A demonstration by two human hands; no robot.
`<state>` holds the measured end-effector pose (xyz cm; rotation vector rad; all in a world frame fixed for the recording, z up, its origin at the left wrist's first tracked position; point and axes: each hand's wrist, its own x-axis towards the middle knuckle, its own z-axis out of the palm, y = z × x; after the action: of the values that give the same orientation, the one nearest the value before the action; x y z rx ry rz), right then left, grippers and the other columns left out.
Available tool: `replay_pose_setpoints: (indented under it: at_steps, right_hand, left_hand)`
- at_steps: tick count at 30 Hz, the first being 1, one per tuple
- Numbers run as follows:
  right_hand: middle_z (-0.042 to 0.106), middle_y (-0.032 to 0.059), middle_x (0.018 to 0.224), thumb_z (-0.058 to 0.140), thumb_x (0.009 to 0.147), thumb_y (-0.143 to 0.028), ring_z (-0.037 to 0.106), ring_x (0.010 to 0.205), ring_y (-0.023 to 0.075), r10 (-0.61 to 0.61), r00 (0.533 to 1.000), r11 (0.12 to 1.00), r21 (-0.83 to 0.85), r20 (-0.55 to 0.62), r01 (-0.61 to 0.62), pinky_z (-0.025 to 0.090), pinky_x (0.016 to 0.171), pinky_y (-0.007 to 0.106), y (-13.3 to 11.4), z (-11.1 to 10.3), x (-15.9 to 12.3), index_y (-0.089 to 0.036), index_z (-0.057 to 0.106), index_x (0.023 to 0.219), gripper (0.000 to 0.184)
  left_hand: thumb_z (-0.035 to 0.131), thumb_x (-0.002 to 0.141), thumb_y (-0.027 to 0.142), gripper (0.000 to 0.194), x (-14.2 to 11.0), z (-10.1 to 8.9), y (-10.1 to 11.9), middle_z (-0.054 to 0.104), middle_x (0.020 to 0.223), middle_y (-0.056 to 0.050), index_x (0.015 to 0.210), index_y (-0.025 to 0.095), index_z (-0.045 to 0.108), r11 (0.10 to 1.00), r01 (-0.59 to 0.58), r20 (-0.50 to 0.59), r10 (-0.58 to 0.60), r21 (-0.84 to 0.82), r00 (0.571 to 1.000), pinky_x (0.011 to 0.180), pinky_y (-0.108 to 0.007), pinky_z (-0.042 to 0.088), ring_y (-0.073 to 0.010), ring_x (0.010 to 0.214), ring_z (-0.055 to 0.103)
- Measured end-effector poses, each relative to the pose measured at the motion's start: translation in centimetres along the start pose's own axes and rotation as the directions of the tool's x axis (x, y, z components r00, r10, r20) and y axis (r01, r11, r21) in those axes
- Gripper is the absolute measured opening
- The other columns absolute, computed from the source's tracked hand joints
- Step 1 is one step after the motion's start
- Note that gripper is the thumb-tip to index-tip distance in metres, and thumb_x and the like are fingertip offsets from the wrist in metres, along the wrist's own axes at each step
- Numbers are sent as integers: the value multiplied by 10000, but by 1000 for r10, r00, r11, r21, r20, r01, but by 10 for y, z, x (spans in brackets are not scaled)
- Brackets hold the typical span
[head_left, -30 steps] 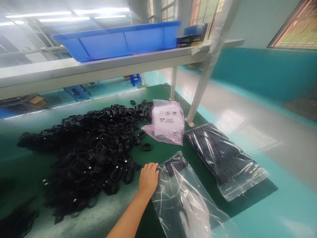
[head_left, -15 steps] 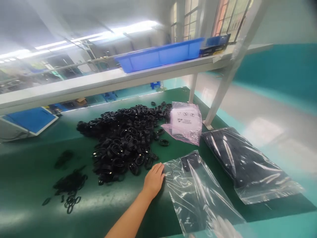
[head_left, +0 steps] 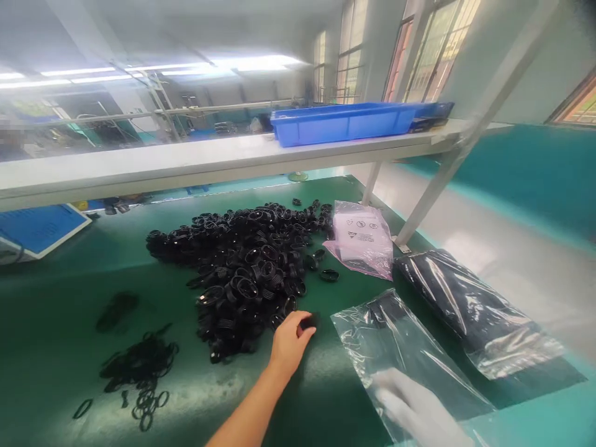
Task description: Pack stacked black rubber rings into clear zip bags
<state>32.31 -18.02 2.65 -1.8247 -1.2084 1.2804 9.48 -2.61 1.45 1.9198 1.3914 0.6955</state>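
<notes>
On the green table [head_left: 186, 410], both clear bags [head_left: 414, 347] slant near-right.

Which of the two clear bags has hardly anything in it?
The one by your gloved right hand. That clear bag has only a small dark bundle at its far end, whereas the full bag is packed with dark stuff.
</notes>
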Motion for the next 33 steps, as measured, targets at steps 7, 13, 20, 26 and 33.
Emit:
replay_pose_setpoints:
  at_steps: [7,13,20,26,33]
  right_hand:
    - [629,96,772,434,738,-526,579,570,157,125,992,917,382,-2,-114,496,537,322,-54,115,69,-142,565,937,451]
    - [602,48,761,493,740,-446,547,628,141,-45,982,978,191,-184,81,475,588,282,-20,113,65,-152,583,905,349]
    - [507,-18,626,489,752,-422,441,490,84,16,992,939,342,-125,28,368,460,229,-2,88,84,-151,547,872,301]
    - [524,-15,612,473,730,-417,438,472,93,57,994,962,272,-98,-28,364,451,233,12,69,94,-149,556,884,320]
    - [632,52,973,411,773,-381,561,916,196,-149,988,976,-169,-39,140,407,853,322,-11,39,90,-195,591,955,316]
  left_hand:
    - [463,700,74,347,-33,-37,-31,564,1094,-18,964,254,597,989,-146,84,145,11,986,848,-313,450,-163,955,543]
    - [333,729,1,462,-92,-32,-86,459,1274,-47,1031,263,562,860,-277,264,174,430,949,835,-360,466,-210,1063,499]
    - [414,729,75,390,-98,-31,-40,529,1179,-45,1029,278,560,859,-90,207,-19,504,978,828,-418,433,-249,1023,502]
    - [596,655,467,595,-68,55,12,527,1085,-123,1151,167,458,873,162,202,-281,461,938,770,-439,442,-298,930,531]
    - [543,667,114,530,-59,54,6,498,1079,-61,1158,271,423,809,-243,433,-16,535,901,816,-376,399,-242,1000,467]
